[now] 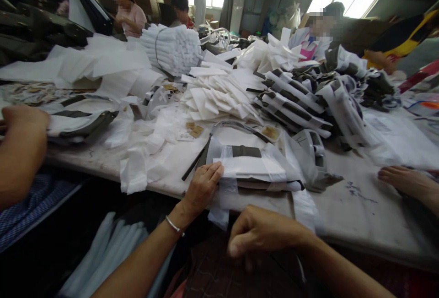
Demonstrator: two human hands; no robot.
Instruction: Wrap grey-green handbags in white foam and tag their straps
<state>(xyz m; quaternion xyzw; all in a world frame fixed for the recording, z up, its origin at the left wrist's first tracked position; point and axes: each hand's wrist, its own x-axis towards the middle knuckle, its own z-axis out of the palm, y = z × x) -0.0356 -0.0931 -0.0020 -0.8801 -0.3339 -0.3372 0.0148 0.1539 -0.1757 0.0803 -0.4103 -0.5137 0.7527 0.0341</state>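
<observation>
Dark bag (246, 151) at table (332, 211) edge, seemingly part-wrapped in white sheeting (254, 167) — 1 strip (218, 214) hanging loose. Left hand (202, 182) touches the bag's left end, grip unclear; right hand (262, 230) curled nearby, contents hidden.

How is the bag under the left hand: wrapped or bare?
Partly wrapped: white sheeting covers much of the bag, but dark parts show.
</observation>
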